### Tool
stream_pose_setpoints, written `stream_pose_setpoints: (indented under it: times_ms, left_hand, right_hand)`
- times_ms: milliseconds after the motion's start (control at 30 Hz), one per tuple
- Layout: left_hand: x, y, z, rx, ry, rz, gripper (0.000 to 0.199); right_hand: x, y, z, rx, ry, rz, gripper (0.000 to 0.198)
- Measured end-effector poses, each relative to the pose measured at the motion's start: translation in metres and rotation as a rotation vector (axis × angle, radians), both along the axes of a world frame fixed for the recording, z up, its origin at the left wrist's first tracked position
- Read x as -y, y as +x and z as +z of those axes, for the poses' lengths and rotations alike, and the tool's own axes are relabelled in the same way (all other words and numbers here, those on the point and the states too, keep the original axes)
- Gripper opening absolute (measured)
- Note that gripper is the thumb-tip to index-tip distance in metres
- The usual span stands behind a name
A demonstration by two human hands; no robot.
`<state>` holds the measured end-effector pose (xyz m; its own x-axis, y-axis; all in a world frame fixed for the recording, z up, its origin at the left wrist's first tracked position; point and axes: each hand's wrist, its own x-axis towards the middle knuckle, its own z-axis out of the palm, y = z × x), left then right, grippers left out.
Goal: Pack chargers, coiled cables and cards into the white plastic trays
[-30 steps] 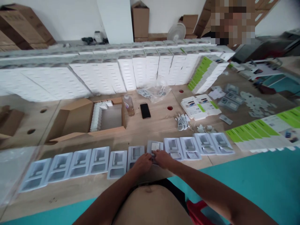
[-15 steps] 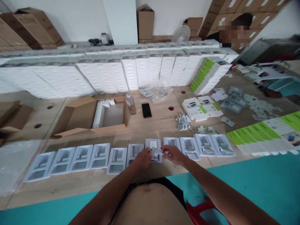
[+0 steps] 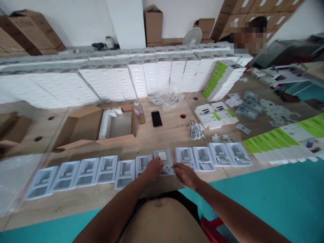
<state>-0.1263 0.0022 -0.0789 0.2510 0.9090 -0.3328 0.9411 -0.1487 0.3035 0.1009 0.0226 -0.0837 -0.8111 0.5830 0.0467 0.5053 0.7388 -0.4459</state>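
Observation:
A coiled white-grey charging cable [image 3: 169, 169] lies over the lower compartment of a grey plastic tray [image 3: 165, 153] in front of me. My left hand [image 3: 154, 168] pinches the coil's left end, its fingers closed. My right hand [image 3: 186, 174] has its fingers closed on the coil's right end. A white square piece [image 3: 162, 156] sits in the tray's upper compartment. Several more trays stand in a row to both sides, among them one tray [image 3: 126, 170] to the left and another tray [image 3: 184, 156] to the right.
An open carton [image 3: 117, 138] holds white pieces. Near it are a bottle [image 3: 139, 113], a phone [image 3: 156, 118], a cable bundle [image 3: 196, 131] and flat printed boxes [image 3: 215, 114]. A wall of white boxes [image 3: 136, 79] lines the back. Another person [image 3: 249, 35] is at far right.
Both hands have come slightly lower, bringing the cable down over the tray's lower compartment. The whole view has shifted a little.

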Motion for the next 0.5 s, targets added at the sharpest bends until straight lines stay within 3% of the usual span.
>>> stream_pose_setpoints:
  times_ms: [233,500]
  left_hand:
    - [0.002,-0.001,-0.008,0.035,0.042,0.033,0.021]
    - [-0.005,-0.016,-0.010,0.188,0.021,-0.026,0.013]
  right_hand:
    - [-0.003,-0.014,-0.001,0.121,0.043,0.069,0.021]
    - [-0.005,-0.026,-0.004,0.183,0.070,0.131,0.023]
